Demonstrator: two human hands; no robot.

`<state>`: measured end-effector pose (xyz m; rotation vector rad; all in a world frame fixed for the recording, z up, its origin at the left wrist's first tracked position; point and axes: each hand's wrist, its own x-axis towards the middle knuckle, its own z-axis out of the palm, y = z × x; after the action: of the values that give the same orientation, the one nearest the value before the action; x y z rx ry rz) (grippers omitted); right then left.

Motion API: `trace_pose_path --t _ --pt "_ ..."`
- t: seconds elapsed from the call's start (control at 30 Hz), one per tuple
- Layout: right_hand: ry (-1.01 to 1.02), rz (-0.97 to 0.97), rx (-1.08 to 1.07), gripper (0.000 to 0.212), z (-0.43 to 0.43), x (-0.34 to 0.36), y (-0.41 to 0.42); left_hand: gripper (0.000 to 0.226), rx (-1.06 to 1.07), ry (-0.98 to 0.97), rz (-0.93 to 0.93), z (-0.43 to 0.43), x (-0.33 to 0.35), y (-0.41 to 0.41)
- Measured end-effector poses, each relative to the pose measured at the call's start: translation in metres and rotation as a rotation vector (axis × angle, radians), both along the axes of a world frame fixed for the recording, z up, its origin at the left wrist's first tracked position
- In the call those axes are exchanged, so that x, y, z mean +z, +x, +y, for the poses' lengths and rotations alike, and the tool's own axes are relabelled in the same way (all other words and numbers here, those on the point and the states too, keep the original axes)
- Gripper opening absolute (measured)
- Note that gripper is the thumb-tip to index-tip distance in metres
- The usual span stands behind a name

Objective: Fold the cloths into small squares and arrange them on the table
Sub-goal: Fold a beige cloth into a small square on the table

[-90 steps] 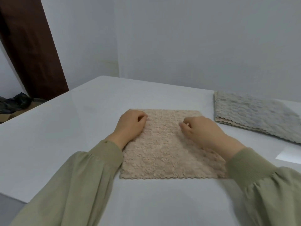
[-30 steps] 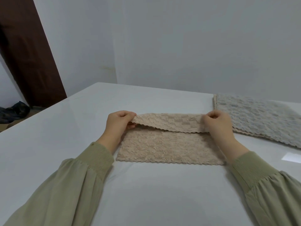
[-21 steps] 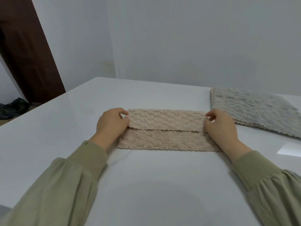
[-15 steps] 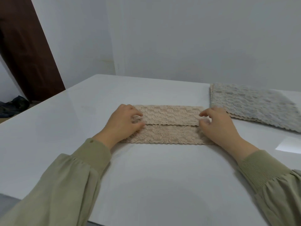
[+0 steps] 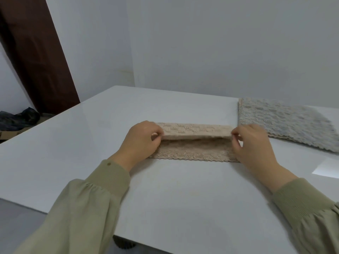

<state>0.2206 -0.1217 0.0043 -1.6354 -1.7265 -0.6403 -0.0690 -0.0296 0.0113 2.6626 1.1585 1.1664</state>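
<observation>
Both pinch the fold of the beige cloth (image 5: 196, 132) — left grip (image 5: 141, 142), right grip (image 5: 255, 146).

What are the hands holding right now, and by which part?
The beige cloth: the left hand pinches the left end of its folded top layer, and the right hand pinches the right end.

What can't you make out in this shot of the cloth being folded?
Head view only.
Both ends of the beige cloth: covered by the left hand and right hand.
Grey cloths: right side cut off by the frame edge; layer count blurred.
Dark bundle on the floor, far left: too dim to identify.
</observation>
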Motion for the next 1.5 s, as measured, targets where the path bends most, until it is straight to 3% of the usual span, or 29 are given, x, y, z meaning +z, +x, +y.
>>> trace_pose_path --t 0.13,0.27,0.47,0.6,0.77,0.97,1.03,1.1,1.23,1.37,1.5 --pt "-0.295 0.004 -0.031 0.019 -0.009 -0.01 0.004 0.016 -0.029 -0.212 0.184 -0.005 -0.004 -0.009" --pt "-0.356 0.065 -0.043 0.028 -0.012 -0.004 0.001 0.013 0.0 -0.268 0.107 -0.01 -0.003 -0.013" --pt "-0.353 0.067 0.012 0.018 -0.013 -0.003 0.001 0.011 0.034 -0.319 -0.003 -0.013 -0.002 -0.017" --pt "-0.381 0.066 -0.026 0.036 -0.009 -0.005 0.0 0.012 0.029 -0.354 0.011 -0.014 -0.003 -0.017" --pt "-0.238 -0.059 0.029 0.012 -0.004 -0.009 -0.009 0.008 0.067 -0.362 0.035 -0.016 -0.003 -0.016" --pt "-0.308 -0.056 -0.037 0.034 -0.005 -0.008 -0.004 0.011 0.106 -0.353 -0.036 -0.019 0.0 -0.016" --pt "-0.344 -0.038 -0.03 0.029 -0.007 -0.008 -0.002 0.01 0.098 -0.347 -0.058 -0.02 0.001 -0.015" --pt "-0.287 -0.047 0.006 0.019 -0.009 -0.007 -0.002 0.01 0.083 -0.338 -0.085 -0.021 0.002 -0.014" --pt "-0.087 -0.026 0.051 0.017 -0.014 -0.002 0.003 0.01 0.064 -0.279 -0.128 -0.024 0.005 -0.016" --pt "-0.206 -0.12 0.117 0.025 -0.016 -0.01 0.009 0.011 -0.013 -0.263 0.06 -0.027 0.003 -0.021" --pt "-0.235 -0.092 0.111 0.027 -0.016 -0.011 0.01 0.011 -0.025 -0.255 0.189 -0.023 -0.001 -0.021"
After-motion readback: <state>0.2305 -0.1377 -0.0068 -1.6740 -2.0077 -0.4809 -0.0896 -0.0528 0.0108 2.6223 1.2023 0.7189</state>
